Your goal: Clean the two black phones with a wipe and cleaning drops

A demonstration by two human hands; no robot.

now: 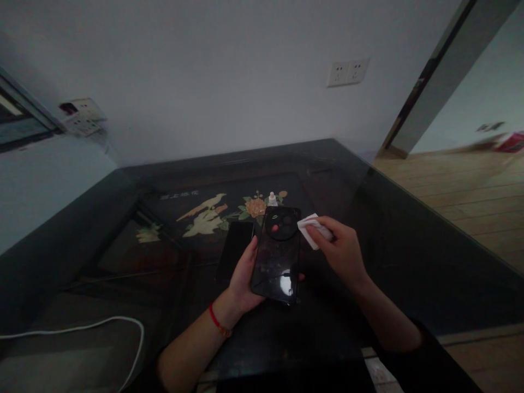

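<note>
My left hand (242,278) grips a black smartphone (276,255) from below, its glossy back and round camera bump facing up. My right hand (341,248) is closed on a small folded white wipe (308,226), held just right of the phone's camera end and not touching it. Both hands hover over a dark glass-topped table (409,245). A red string bracelet circles my left wrist.
A small white dropper bottle (272,198) stands behind the phone. A flat black object (235,248) lies on the table left of my left hand. A white cable (102,327) loops at the near left. Wall sockets (347,72) sit above; wooden floor (462,191) lies to the right.
</note>
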